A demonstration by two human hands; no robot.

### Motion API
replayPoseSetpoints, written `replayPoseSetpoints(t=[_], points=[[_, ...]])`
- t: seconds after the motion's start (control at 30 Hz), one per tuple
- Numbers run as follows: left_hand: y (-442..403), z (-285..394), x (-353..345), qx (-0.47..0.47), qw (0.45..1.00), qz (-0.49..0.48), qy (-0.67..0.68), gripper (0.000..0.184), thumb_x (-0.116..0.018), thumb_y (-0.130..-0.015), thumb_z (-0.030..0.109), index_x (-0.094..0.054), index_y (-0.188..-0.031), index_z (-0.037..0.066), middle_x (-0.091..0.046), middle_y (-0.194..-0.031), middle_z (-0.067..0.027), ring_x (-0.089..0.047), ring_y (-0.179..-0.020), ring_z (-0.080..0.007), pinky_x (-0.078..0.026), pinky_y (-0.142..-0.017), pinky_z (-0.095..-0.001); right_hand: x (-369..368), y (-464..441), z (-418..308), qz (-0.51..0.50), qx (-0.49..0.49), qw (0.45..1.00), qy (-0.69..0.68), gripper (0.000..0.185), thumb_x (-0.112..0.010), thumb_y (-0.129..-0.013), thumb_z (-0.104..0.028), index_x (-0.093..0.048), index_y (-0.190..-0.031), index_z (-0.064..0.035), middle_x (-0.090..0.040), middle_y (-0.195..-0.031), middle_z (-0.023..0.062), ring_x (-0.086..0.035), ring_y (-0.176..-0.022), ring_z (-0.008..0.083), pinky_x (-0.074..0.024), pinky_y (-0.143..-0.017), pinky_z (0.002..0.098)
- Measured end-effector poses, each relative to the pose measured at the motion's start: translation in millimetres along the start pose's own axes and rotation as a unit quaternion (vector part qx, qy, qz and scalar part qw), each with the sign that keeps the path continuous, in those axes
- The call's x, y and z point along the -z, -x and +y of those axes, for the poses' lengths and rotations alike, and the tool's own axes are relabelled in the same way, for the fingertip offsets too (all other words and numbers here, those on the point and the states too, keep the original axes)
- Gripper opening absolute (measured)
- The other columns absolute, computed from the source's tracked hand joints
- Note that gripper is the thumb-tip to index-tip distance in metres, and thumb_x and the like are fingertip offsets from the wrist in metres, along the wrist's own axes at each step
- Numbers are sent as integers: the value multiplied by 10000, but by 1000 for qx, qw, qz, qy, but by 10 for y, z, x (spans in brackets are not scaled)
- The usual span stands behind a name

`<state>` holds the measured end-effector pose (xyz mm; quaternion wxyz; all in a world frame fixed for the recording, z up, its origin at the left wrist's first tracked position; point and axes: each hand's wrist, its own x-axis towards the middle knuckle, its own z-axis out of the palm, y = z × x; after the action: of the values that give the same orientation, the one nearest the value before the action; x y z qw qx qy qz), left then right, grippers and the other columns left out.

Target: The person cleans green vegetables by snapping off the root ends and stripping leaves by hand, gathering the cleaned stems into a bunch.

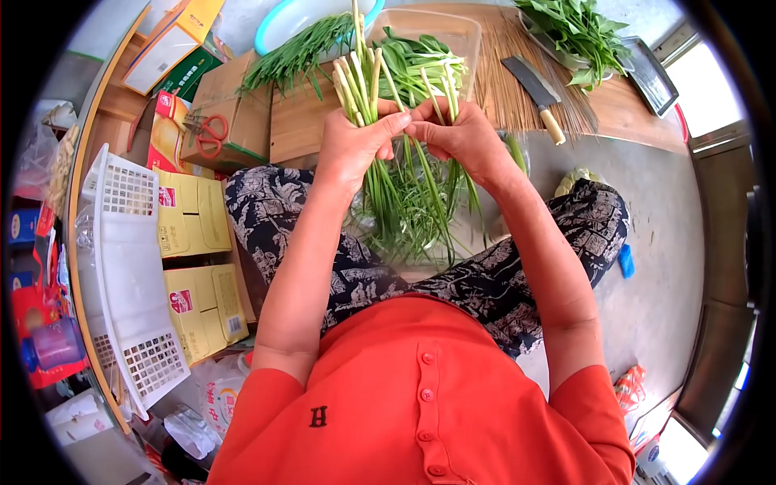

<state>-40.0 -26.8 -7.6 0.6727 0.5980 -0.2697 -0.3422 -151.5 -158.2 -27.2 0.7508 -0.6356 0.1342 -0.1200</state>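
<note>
Green stalks with pale ends (pixel 356 85) are bunched in my left hand (pixel 356 145), whose fingers wrap round them. My right hand (pixel 461 141) is closed on a smaller group of the stalks (pixel 443 89). The two hands touch at the thumbs. Long green leaves (pixel 412 198) hang below both hands, over a heap of loose greens between my knees. Just beyond the hands, more leafy stalks (pixel 412 61) lie in a clear plastic tub (pixel 473 32).
A knife (pixel 529 81) lies on thin sticks (pixel 501 97) at the right of the wooden board. Leafy greens (pixel 578 36) stand behind it. Red scissors (pixel 212 136) are at a cardboard box on the left, near a white basket (pixel 133 267) and yellow boxes (pixel 194 214).
</note>
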Motion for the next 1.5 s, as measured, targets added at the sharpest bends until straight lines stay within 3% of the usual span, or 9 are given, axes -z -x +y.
replayPoseSetpoints(t=[0.33, 0.5, 0.77, 0.9, 1.03, 1.1, 1.2, 1.43, 1.5], points=[[17, 22, -20, -18, 980, 57, -190, 114, -660, -844, 94, -663, -880, -14, -598, -667, -17, -495, -503, -63, -421, -458, -226, -37, 36, -39, 22, 4, 997, 69, 111, -635, -863, -130, -606, -831, -28, -587, -685, 4, -440, -503, 41, -321, -444, 183], [-41, -49, 23, -83, 953, 107, -272, 117, -636, -848, 120, -670, -877, 12, -569, -637, 13, -499, -495, -60, -422, -463, -223, 0, 38, -85, -1, -45, 997, -61, 112, -624, -849, -117, -627, -829, -7, -605, -665, 35, -407, -450, 56, -296, -414, 200], [-235, -117, 394, -80, 955, 209, -195, 153, -671, -776, 171, -681, -806, 21, -602, -592, -24, -566, -477, -97, -455, -457, -259, 144, 119, -111, -53, -104, 978, -172, 113, -616, -856, -126, -617, -879, -15, -632, -704, 65, -386, -424, 48, -279, -399, 183], [-257, -78, 624, -61, 940, 286, -178, 111, -645, -791, 98, -663, -829, -5, -533, -591, 4, -455, -459, -66, -400, -447, -233, 251, 195, -213, -92, -106, 972, -189, 106, -614, -855, -121, -609, -870, -16, -639, -726, 89, -391, -436, 56, -279, -403, 181], [-113, -45, 573, 50, 969, 127, -204, 219, -686, -771, 73, -656, -974, -3, -586, -677, -22, -458, -477, -58, -404, -441, -211, 234, 188, -224, -41, -69, 986, -144, 103, -626, -851, -117, -595, -861, -20, -634, -734, 88, -409, -462, 58, -299, -424, 186], [-13, 38, 384, 41, 981, 83, -171, 290, -696, -788, 71, -630, -1059, -8, -645, -786, -70, -460, -490, -54, -402, -444, -195, 177, 159, -188, -1, -59, 992, -115, 92, -640, -840, -96, -590, -856, -21, -621, -721, 70, -412, -468, 53, -307, -432, 187], [46, 123, 164, 42, 998, 2, -37, 271, -705, -804, 89, -632, -1035, -30, -613, -777, -37, -446, -489, -51, -406, -478, -219, 74, 138, -131, 0, -52, 995, -89, 86, -651, -836, -85, -591, -854, -26, -606, -714, 43, -424, -479, 51, -311, -435, 183], [16, 92, 56, 13, 1000, 2, 18, 166, -717, -801, 110, -630, -880, -7, -594, -730, -28, -456, -485, -65, -410, -470, -237, -61, 142, -110, 1, -30, 998, -46, 96, -667, -837, -83, -606, -884, -25, -593, -706, 16, -441, -490, 48, -329, -438, 178], [10, 89, 54, -1, 998, 27, -53, 158, -720, -797, 108, -620, -846, -4, -586, -704, -29, -463, -481, -71, -416, -460, -240, -56, 129, -84, 18, -8, 1000, 0, 91, -676, -829, -74, -615, -880, -31, -588, -699, -1, -448, -504, 38, -329, -438, 177]])
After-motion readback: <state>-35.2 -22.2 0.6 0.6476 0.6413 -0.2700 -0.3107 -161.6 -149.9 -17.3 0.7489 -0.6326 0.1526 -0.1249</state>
